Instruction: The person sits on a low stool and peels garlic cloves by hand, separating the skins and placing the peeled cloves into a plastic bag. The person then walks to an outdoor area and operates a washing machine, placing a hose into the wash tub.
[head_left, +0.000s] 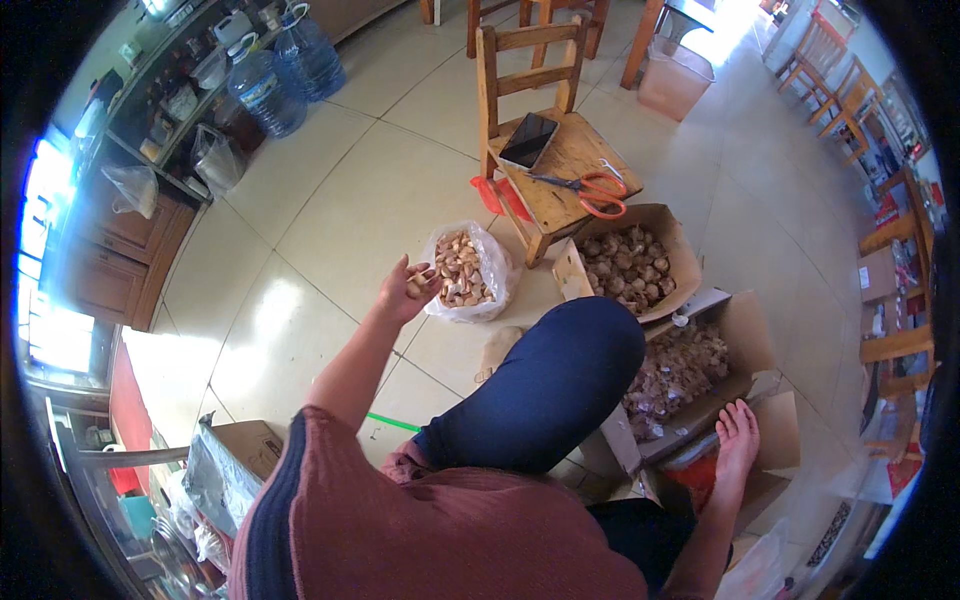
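My left hand (405, 291) is palm up beside a white plastic bag (501, 279), its fingers curled around a few pale garlic cloves (418, 280). Many loose garlic cloves (461, 266) fill that bag on the floor. Over the edge of a cardboard box at right hangs my right hand (737, 437), fingers a little apart and nothing seen in them. Just beyond it, a long cardboard box (750, 330) holds a heap of papery garlic skins (679, 371). Whole garlic bulbs (626, 262) lie in another cardboard box (681, 247) past my knee.
A small wooden chair (517, 82) carries a dark-screened phone (529, 141) and orange-handled scissors (600, 193). Large blue water bottles (266, 90) stand by the shelves at upper left. A pinkish bin (675, 79) is farther back. Near my left elbow sits an open carton (244, 446).
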